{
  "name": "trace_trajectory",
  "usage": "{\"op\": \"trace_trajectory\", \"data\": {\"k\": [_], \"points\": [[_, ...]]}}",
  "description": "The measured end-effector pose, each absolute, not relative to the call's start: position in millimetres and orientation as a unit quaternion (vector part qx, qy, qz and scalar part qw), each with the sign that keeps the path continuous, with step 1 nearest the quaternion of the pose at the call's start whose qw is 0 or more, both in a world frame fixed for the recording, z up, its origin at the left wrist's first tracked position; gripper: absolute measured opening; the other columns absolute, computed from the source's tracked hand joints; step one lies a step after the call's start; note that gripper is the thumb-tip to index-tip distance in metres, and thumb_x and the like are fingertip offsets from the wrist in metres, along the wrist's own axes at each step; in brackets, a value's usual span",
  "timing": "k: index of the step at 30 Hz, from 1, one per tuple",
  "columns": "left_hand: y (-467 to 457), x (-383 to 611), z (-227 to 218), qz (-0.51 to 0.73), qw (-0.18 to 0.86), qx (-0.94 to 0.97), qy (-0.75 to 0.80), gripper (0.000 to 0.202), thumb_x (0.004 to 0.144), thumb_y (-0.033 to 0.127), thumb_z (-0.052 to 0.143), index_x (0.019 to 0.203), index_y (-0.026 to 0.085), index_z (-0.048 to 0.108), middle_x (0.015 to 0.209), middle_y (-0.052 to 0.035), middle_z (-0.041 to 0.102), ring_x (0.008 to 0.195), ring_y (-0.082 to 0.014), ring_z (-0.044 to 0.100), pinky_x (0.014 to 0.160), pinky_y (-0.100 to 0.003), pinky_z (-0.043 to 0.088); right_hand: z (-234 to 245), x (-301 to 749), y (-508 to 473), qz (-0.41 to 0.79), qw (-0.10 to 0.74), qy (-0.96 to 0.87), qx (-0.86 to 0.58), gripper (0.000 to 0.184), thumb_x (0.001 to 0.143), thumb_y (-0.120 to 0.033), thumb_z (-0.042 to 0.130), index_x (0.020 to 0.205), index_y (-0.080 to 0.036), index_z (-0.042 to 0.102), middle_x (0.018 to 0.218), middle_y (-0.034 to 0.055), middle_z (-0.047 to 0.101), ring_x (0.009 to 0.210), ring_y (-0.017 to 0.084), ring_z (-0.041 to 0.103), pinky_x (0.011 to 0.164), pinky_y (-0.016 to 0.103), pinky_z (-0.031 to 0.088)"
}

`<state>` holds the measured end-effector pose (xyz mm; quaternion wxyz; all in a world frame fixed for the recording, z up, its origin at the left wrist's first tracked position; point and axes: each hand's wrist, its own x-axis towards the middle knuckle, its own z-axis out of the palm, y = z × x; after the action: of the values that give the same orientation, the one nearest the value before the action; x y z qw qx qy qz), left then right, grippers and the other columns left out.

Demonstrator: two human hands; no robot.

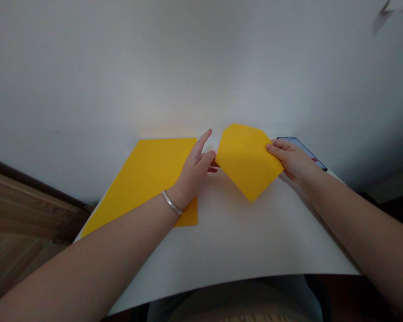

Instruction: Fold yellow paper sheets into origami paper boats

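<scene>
A folded sheet of yellow paper (248,158) is held up over the table between my two hands, one corner pointing down toward me. My right hand (290,158) pinches its right edge, thumb on the near face. At the left corner, my left hand (198,163) has its thumb against the paper and its index finger stretched out; the other fingers are partly behind the paper. A silver bangle (171,202) circles my left wrist. Beneath the left forearm lies a larger flat yellow sheet (151,165).
The white table (242,241) stands against a pale wall (188,67). A phone (304,150) with a lit screen lies at the table's back right, partly behind my right hand. Wooden furniture (23,219) is at the left.
</scene>
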<state>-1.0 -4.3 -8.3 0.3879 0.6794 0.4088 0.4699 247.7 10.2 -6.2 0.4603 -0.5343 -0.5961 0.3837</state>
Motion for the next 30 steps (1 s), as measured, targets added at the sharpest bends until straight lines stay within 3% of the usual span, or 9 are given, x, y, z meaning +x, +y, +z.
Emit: {"op": "trace_trajectory", "data": {"k": [3,6,8,10,13,16,21,26,30], "points": [[-4.3,-2.7,-7.9,0.468,0.302,0.7,0.447,0.054,0.093,0.028,0.032,0.146,0.021,0.024,0.07,0.0005,0.062,0.058,-0.011,0.056,0.057,-0.024,0.047,-6.0,249.8,9.3,0.369,0.373,-0.659,-0.538,0.024,0.087,-0.037,0.048,0.088,-0.02,0.065,0.082,0.0093,0.073,0.066,0.021,0.067,0.056,0.033,0.052],[-0.5,-4.1,-7.9,0.437,0.213,0.725,0.488,0.039,0.091,0.028,0.038,0.127,0.019,0.052,0.06,0.0031,0.053,0.052,-0.0109,0.048,0.051,-0.023,0.041,-4.7,250.2,8.1,0.317,0.258,-0.726,-0.553,0.028,0.085,-0.041,0.051,0.084,-0.021,0.07,0.071,0.0054,0.071,0.057,0.018,0.063,0.048,0.029,0.045],[2.4,-4.0,-7.9,0.404,0.156,0.757,0.49,0.031,0.088,0.024,0.043,0.11,0.019,0.064,0.062,0.0021,0.053,0.056,-0.0119,0.05,0.055,-0.025,0.043,-3.7,250.1,7.3,0.215,0.2,-0.756,-0.585,0.029,0.081,-0.045,0.056,0.088,-0.023,0.072,0.066,0.0026,0.068,0.053,0.016,0.059,0.046,0.027,0.04],[3.9,-2.5,-7.7,0.373,0.108,0.801,0.455,0.029,0.085,0.02,0.045,0.104,0.019,0.067,0.076,-0.0013,0.061,0.072,-0.0145,0.057,0.071,-0.029,0.048,-4.2,249.6,6.6,0.106,0.177,-0.768,-0.606,0.034,0.076,-0.048,0.062,0.099,-0.025,0.072,0.067,0.0013,0.066,0.055,0.016,0.057,0.048,0.027,0.037],[1.3,1.7,-7.4,0.304,0.068,0.872,0.378,0.03,0.087,0.02,0.047,0.111,0.019,0.065,0.116,-0.0068,0.063,0.109,-0.0186,0.055,0.099,-0.035,0.041,-8.1,247.9,6.2,0.045,0.185,-0.765,-0.615,0.041,0.074,-0.047,0.065,0.11,-0.028,0.067,0.074,0.0006,0.066,0.061,0.016,0.058,0.052,0.027,0.037],[-5.5,5.6,-8.1,0.182,0.042,0.925,0.332,0.038,0.091,0.031,0.047,0.127,0.021,0.057,0.145,-0.0073,0.042,0.134,-0.0238,0.037,0.112,-0.041,0.027,-12.3,246.1,6.9,0.064,0.219,-0.755,-0.615,0.036,0.077,-0.042,0.062,0.11,-0.028,0.066,0.073,-0.0007,0.065,0.062,0.015,0.057,0.055,0.027,0.038],[-12.8,8.2,-12.7,0.053,-0.002,0.938,0.343,0.053,0.096,0.045,0.035,0.144,0.023,0.035,0.151,-0.0088,0.033,0.139,-0.0288,0.028,0.113,-0.047,0.022,-13.1,246.0,7.5,0.074,0.293,-0.753,-0.584,0.032,0.077,-0.033,0.062,0.108,-0.024,0.067,0.081,0.0013,0.068,0.065,0.015,0.058,0.062,0.03,0.044],[-12.9,8.4,-17.1,0.03,-0.009,0.929,0.369,0.052,0.098,0.035,0.026,0.147,0.016,0.027,0.154,-0.0096,0.025,0.142,-0.0257,0.022,0.115,-0.044,0.017,-14.2,248.1,7.1,0.126,0.35,-0.743,-0.557,0.033,0.077,-0.022,0.057,0.108,-0.024,0.066,0.104,0.005,0.069,0.07,0.016,0.06,0.064,0.031,0.048],[-13.2,9.3,-15.2,0.02,-0.008,0.92,0.392,0.057,0.096,0.035,0.03,0.147,0.011,0.026,0.154,-0.0138,0.023,0.143,-0.025,0.018,0.116,-0.044,0.014,-15.3,251.1,9.1,0.088,0.341,-0.76,-0.546,0.029,0.078,-0.021,0.056,0.103,-0.023,0.068,0.103,0.0067,0.068,0.07,0.016,0.058,0.064,0.032,0.048]]}}
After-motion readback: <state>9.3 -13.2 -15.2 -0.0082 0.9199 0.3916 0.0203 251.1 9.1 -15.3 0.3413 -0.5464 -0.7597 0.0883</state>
